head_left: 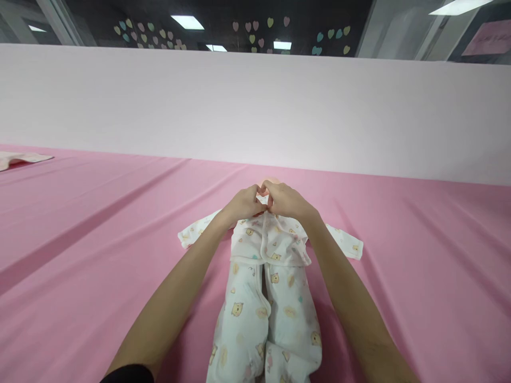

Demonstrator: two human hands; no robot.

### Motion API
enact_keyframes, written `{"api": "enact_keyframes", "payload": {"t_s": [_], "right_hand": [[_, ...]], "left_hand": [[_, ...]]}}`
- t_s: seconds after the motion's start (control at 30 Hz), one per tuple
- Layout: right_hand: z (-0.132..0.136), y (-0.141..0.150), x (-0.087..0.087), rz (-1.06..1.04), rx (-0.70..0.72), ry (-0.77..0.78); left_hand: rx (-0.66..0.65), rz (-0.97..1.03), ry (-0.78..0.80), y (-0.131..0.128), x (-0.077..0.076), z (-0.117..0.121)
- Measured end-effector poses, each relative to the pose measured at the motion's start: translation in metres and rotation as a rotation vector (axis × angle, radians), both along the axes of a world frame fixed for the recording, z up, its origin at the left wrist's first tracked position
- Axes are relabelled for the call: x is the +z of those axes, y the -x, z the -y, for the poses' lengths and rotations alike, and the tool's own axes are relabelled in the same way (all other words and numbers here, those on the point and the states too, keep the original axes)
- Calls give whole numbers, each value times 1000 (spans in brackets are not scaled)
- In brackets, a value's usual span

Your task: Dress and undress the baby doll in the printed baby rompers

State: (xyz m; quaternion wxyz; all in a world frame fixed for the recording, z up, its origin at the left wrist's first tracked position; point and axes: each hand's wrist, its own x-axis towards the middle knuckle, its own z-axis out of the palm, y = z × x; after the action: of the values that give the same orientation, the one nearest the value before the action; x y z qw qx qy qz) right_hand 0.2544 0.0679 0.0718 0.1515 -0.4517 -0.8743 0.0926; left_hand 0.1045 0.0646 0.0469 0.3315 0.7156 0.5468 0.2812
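A white baby jacket (249, 242) printed with small bears lies front up, its sleeves spread to both sides. Matching baby pants (239, 308) stretch below it toward me, and they look filled out, as if on a doll. My left hand (246, 203) and my right hand (285, 201) meet at the jacket's neckline, fingertips together in a pinch on the top of the front opening. Exactly what fastening is between the fingers is hidden. Just behind them shows the pinkish rounded top of what seems to be the doll's head (271, 180).
Everything lies on a wrinkled pink sheet (99, 223). A low white wall (255, 106) runs along the back, below dark glass with heart stickers (255, 25). A folded pale cloth (24, 158) lies at the far left edge.
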Motion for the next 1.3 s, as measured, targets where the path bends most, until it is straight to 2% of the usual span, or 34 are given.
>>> {"api": "enact_keyframes", "payload": {"t_s": [0.17, 0.3, 0.5, 0.63, 0.73, 0.87, 0.97, 1.1, 1.3], "right_hand": [[-2, 4, -4, 19, 91, -49], [-4, 2, -4, -26, 103, -37], [-13, -7, -2, -226, 107, 221], [-20, -8, -6, -360, 85, 363], [-24, -7, -8, -397, 44, 399], [-27, -8, -10, -347, -2, 366], [-29, -9, -12, -283, -56, 329], [-27, -7, -20, -177, -95, 263], [-6, 0, -47, -204, -207, -3]], "left_hand": [[25, -91, -121, -4, 2, 3], [30, -120, -176, -5, 3, 4], [-20, -31, -116, -1, -2, 1], [-33, -38, -119, -1, 1, 3], [1, -126, -130, -5, 6, 5], [36, -171, -111, -8, 9, 5], [15, -49, -5, -6, 0, 2], [44, 136, 126, -2, -21, -4], [111, 172, -78, -6, -48, 2]]}}
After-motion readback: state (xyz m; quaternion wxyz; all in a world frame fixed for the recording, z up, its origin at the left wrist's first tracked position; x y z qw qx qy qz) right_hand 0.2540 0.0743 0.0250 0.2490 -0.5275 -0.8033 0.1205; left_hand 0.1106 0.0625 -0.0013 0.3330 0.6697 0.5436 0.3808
